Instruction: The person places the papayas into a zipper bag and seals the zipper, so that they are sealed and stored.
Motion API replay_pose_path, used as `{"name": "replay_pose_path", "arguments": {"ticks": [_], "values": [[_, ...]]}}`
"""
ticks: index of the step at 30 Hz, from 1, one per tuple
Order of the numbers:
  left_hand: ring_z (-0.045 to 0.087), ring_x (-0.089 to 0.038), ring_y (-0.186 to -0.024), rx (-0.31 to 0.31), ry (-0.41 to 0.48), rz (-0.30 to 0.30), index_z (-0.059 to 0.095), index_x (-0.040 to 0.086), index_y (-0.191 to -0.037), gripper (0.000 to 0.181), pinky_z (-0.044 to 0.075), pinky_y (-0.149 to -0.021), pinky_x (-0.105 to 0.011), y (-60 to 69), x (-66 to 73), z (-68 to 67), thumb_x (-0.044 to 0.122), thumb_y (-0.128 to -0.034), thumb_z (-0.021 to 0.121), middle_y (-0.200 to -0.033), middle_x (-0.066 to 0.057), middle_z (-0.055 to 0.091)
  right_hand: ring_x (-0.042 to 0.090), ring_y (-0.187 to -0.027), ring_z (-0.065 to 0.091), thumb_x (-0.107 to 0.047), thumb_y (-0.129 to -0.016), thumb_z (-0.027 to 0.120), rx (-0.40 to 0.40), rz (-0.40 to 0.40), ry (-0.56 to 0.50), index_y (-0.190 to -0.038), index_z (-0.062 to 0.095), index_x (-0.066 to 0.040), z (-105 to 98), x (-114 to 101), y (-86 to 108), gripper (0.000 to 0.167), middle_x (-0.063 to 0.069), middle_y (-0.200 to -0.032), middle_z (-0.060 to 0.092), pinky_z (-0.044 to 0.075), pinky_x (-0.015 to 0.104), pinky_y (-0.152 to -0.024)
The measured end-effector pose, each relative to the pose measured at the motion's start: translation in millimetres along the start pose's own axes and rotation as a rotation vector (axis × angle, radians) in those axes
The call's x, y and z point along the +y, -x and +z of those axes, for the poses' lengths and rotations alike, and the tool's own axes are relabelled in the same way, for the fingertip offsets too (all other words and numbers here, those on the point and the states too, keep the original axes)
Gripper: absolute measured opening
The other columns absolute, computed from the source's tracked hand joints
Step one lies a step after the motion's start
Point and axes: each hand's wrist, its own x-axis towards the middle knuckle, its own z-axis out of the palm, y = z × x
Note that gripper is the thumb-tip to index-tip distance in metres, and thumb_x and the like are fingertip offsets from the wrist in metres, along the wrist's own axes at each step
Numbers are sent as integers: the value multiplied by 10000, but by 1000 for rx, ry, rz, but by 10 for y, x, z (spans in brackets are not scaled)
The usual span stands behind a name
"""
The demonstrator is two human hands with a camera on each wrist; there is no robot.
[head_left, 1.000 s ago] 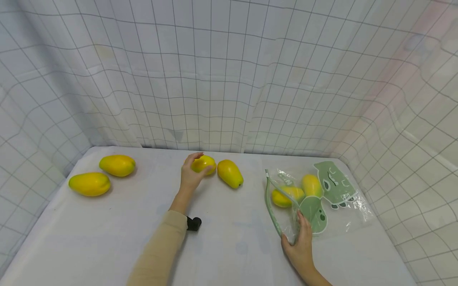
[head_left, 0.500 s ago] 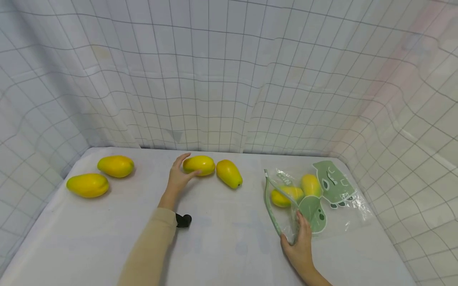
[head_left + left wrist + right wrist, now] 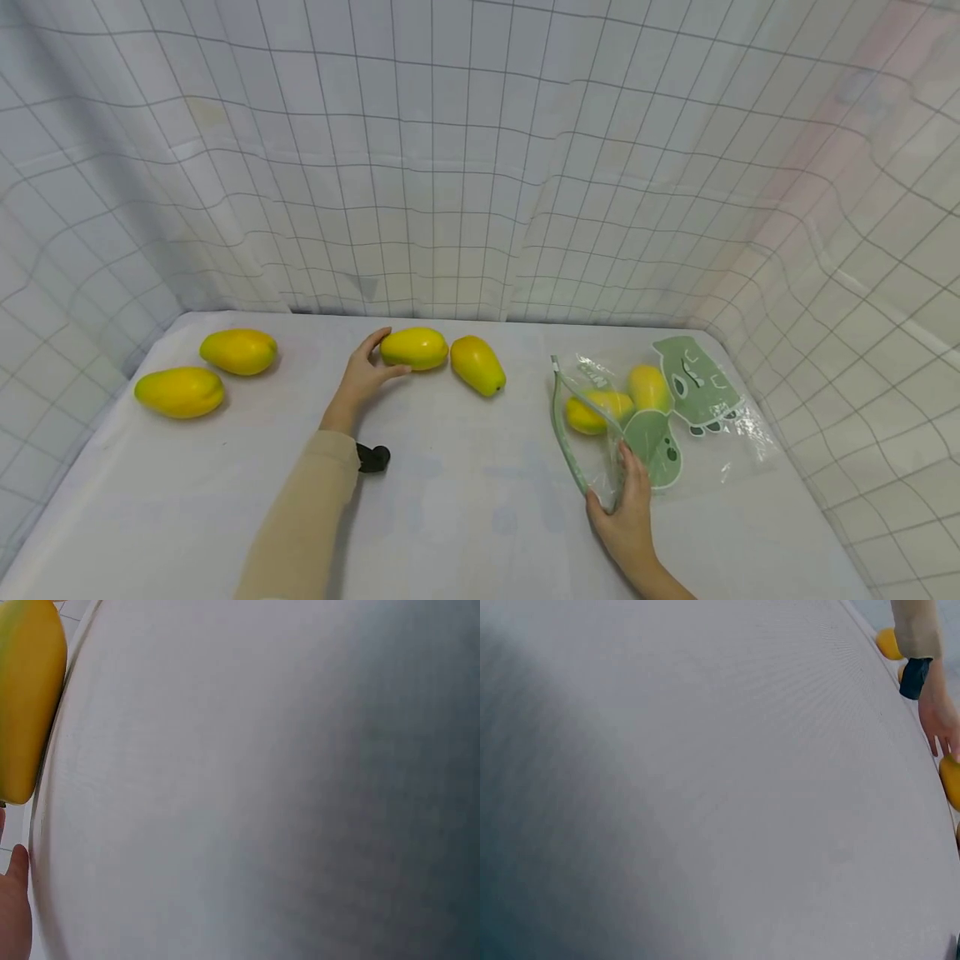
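Note:
In the head view my left hand (image 3: 362, 379) is at the left end of a yellow papaya (image 3: 415, 348), thumb and fingers spread apart on either side of it. The left wrist view shows that papaya (image 3: 26, 705) at its left edge, with a fingertip below it. Beside it lies another papaya (image 3: 477, 365). On the right, my right hand (image 3: 628, 521) touches the mouth of a clear zip bag (image 3: 573, 458) with green prints; its thumb and fingers stand apart at the gaping rims. Inside the bag are two papayas (image 3: 600, 412).
Two more papayas (image 3: 180, 392) lie at the far left of the white table (image 3: 465, 517). A gridded curtain (image 3: 435, 192) stands along the back and both sides. A black wrist device (image 3: 372, 457) sits on the left sleeve (image 3: 300, 517).
My left hand has drawn back to the left, uncovering more of the papaya, which stays in place. The right hand and the bag have hardly moved. The head view has shifted slightly.

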Motion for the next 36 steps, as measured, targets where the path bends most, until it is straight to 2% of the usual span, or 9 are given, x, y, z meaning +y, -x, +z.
{"name": "replay_pose_path", "arguments": {"ticks": [7,16,21,36], "values": [[207,-326,-1351,-4,11,15,327,18,-1392,773,171,-1107,-453,-10,-74,-13,173,-762,747,-1442,-181,305,332,-1118,375,135,-527,740,-2,7,3,-1342,324,84,1,8,2,916,265,-1252,405,163,94,-1031],[258,-345,-1320,31,-5,25,376,-9,-1354,697,206,-1095,-457,-2,-92,-5,163,-779,730,-1406,-203,338,332,-1117,371,124,-542,735,-1,-11,1,-1347,318,84,0,10,-2,908,266,-1251,403,165,99,-1036],[299,-347,-1294,53,22,48,412,-29,-1320,636,217,-1092,-455,1,-104,6,131,-785,717,-1366,-208,378,328,-1123,365,114,-549,735,-8,6,6,-1354,314,72,4,13,-2,910,259,-1255,399,165,100,-1035],[391,-306,-1206,168,72,16,486,-25,-1254,598,281,-1074,-393,24,-131,61,162,-750,748,-1285,-178,448,323,-1116,371,119,-549,732,-23,31,3,-1356,309,71,2,6,1,912,260,-1254,398,166,86,-1019]]}}
